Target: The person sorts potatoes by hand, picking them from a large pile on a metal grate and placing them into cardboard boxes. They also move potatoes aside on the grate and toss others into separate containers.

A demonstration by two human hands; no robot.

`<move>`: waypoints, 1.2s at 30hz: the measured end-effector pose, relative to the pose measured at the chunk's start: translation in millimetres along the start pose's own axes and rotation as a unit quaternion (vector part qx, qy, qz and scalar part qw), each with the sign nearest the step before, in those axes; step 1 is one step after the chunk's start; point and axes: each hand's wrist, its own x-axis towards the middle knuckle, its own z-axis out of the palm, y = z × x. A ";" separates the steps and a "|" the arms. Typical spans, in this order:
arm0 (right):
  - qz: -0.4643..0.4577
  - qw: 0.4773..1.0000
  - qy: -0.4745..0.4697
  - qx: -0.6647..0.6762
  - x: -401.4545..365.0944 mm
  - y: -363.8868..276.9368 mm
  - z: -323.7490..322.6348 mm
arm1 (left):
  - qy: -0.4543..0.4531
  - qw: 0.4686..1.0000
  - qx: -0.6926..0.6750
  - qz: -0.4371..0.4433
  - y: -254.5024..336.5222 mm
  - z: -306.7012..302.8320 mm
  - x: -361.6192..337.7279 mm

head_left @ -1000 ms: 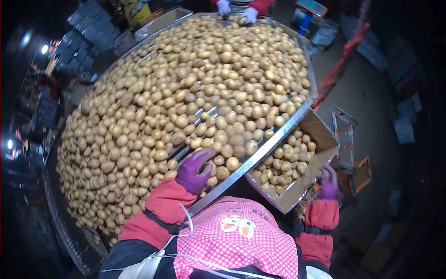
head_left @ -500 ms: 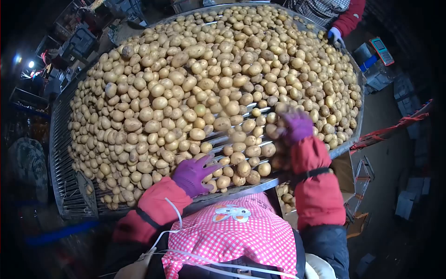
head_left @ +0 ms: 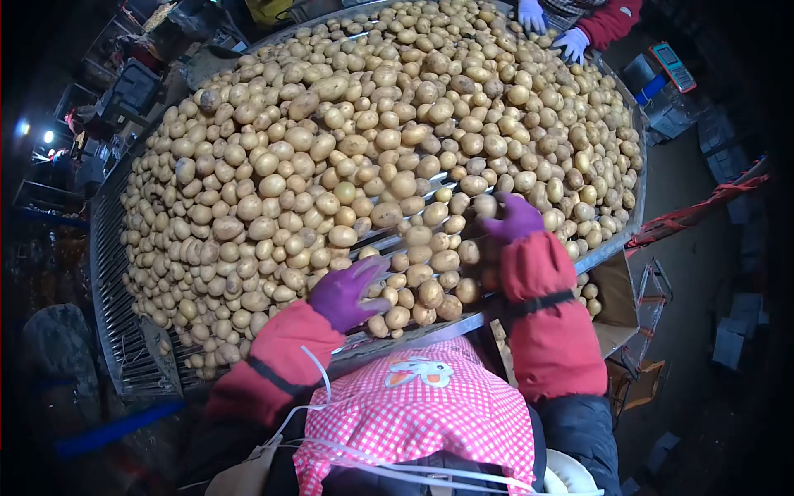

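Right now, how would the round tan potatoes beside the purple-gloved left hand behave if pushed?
The round tan potatoes would probably roll, being rounded and on narrow metal bars. Packed closely, they may nudge neighbours.

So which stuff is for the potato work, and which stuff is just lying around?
In the work:
- potatoes
- slatted table
- left hand and right hand, in purple gloves
- other person's hands
- cardboard box with potatoes, probably

Seemingly just about:
- teal-and-red gadget
- blue bar
- red-wrapped bar
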 end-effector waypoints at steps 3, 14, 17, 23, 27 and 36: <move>0.040 0.966 0.115 0.229 -61.9 23.8 -33.2 | 0.003 0.991 -0.015 0.133 -12.0 -23.2 -32.3; 0.209 0.911 0.295 0.199 -203.9 84.9 -8.9 | -0.165 0.915 0.163 0.329 11.8 28.0 26.8; 0.076 0.943 0.288 0.149 -207.7 65.5 12.6 | -0.165 0.908 0.158 0.351 17.8 33.8 68.8; 0.056 0.946 0.269 0.171 -207.6 64.9 18.9 | 0.025 0.956 0.147 0.254 5.0 34.9 135.9; -0.047 0.950 0.297 0.085 -171.2 42.8 10.6 | 0.203 0.968 0.114 0.097 -25.8 26.9 135.5; 0.008 0.971 -0.100 -0.215 -18.8 -23.5 28.5 | 0.150 0.982 0.091 0.072 -22.9 -16.0 -1.1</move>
